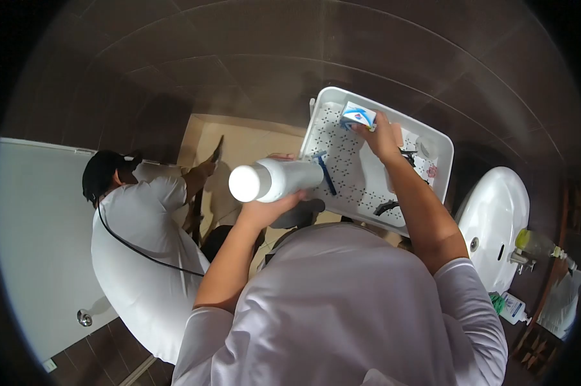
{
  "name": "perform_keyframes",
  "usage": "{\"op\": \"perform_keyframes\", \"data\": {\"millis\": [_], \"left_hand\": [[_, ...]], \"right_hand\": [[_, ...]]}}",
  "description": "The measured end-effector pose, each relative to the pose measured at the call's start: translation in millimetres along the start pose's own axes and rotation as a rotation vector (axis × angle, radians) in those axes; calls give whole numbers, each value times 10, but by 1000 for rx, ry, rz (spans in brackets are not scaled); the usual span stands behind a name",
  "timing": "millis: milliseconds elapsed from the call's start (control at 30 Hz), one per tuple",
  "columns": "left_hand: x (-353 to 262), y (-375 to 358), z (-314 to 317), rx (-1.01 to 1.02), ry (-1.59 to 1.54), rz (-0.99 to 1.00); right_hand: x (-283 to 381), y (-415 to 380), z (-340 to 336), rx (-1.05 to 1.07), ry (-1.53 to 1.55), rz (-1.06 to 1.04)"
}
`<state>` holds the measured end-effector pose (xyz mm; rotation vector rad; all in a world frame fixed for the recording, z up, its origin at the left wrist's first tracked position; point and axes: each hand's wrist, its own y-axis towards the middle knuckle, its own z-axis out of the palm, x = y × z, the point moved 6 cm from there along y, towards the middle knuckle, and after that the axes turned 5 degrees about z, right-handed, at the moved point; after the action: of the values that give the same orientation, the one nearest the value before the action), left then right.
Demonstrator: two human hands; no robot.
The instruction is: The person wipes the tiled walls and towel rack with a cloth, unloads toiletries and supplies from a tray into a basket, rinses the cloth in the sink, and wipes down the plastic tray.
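My left hand (274,209) is wrapped round a large white bottle (287,180), whose white cap points up toward me. In my right hand (382,136) is a small white and blue box (358,114), gripped at its right end over the far part of a white tray (446,161). The tray has a perforated, patterned floor. A dark blue razor (327,174) lies in it near the left edge, just right of the bottle. Farther right in the tray are a dark clip-like item (387,207) and a clear cup-like item (427,147), partly behind my right forearm.
A person (142,219) in a white shirt and black cap bends at my left, by a white door (46,244). At my right are a washbasin (490,219), a yellow-topped bottle (534,243) and a white pump bottle (514,309). A dark tiled wall (271,45) runs behind the tray.
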<state>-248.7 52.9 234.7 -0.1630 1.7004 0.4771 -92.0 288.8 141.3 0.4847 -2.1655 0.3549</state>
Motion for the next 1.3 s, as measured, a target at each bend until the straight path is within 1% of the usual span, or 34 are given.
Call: {"op": "perform_keyframes", "data": {"millis": [33,67,100,167,200,233,267,300,367,400,433,500,533,567,633,667,700,733,767,800,833,867,900,933,967,1000,1100,1167,1233,1300], "left_hand": [[4,-32,-15,12,4,8],[12,-61,-26,8,6,5],[22,-93,-14,44,43,-4],[25,-97,0,75,81,-13],[23,-88,76,180,188,-9],[18,-84,161,285,293,-5],[25,-73,209,261,126,-216],[2,-29,231,261,124,-220],[-119,97,330,365,245,-19],[-165,133,342,331,112,-52],[-221,180,342,338,109,-48],[-288,204,438,592,208,-22],[-273,208,452,604,161,-23],[-253,186,454,611,161,-20],[-149,150,427,553,205,-43],[-177,130,420,531,327,78],[-149,78,412,543,320,87],[-95,35,368,524,347,52],[-68,-2,327,503,376,18],[-119,2,310,493,343,-40],[-102,-29,271,459,244,-48],[-134,-45,254,461,234,-61],[-166,-63,240,461,225,-77],[-167,-86,228,466,224,-77],[-179,-99,218,486,291,-33],[-198,-118,214,506,358,7],[-220,-128,229,474,306,14],[-258,-121,245,483,332,29],[-261,-126,238,481,360,34],[-186,-140,226,447,219,-56]], "right_hand": [[-72,16,34,13,4,35],[350,-213,-138,59,98,177],[388,-274,-147,62,98,176],[408,-353,-119,107,598,291],[463,-413,-145,112,597,292],[609,-468,-167,183,599,188],[777,-515,-193,253,601,85],[883,-542,-232,254,601,89],[1212,-641,-262,378,376,-86],[1315,-668,-261,452,317,-100],[1333,-660,-250,444,316,-98],[1415,-698,-146,617,470,-138],[1444,-712,-129,625,546,-211],[1384,-688,-112,617,548,-209],[1070,-526,-55,623,1167,87],[812,-438,-28,458,1022,90],[453,-416,149,354,627,127],[132,-395,287,242,232,165],[-27,-535,476,362,100,243],[41,-679,549,347,-112,103],[-21,-777,697,470,-146,119],[127,-901,666,442,-283,125],[162,-944,680,439,-283,129],[210,-976,703,441,-389,66],[243,-997,717,441,-494,3],[240,-1012,721,422,-516,-5],[202,-918,508,435,-575,8],[192,-793,77,320,-506,169],[-31,-566,-303,133,-471,225],[-130,-504,-656,-54,-432,124]]}}
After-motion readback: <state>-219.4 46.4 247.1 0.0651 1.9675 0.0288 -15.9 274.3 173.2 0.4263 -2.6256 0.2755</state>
